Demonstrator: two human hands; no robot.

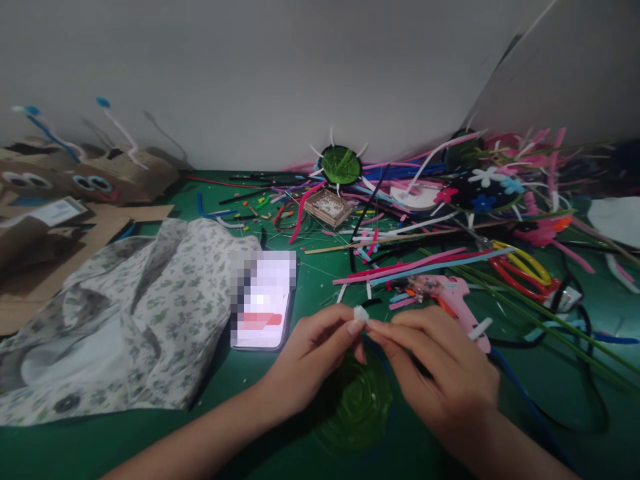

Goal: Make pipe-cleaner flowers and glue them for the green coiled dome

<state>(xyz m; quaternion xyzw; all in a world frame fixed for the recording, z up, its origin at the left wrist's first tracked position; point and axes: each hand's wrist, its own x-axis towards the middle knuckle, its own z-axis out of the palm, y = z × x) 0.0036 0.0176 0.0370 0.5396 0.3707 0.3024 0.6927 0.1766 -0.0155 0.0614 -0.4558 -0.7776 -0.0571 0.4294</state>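
A small white tufted piece (361,315) is pinched between the thumb and forefinger of my left hand (320,347). From the other side, my right hand (445,363) has its thumb and forefinger closed at the same piece. Whether it is pipe cleaner or some other material, I cannot tell. Below both hands a round green disc with ring-like ridges (357,400) lies on the green table, partly covered by my fingers. Just beyond my right hand is a pink glue gun (453,290).
A lit phone (265,300) and a patterned cloth (150,300) lie to the left, near brown paper figures (105,177). Scissors with red and yellow handles (525,270), many pipe cleaners (405,267) and a green disc with white stems (341,165) fill the back and right.
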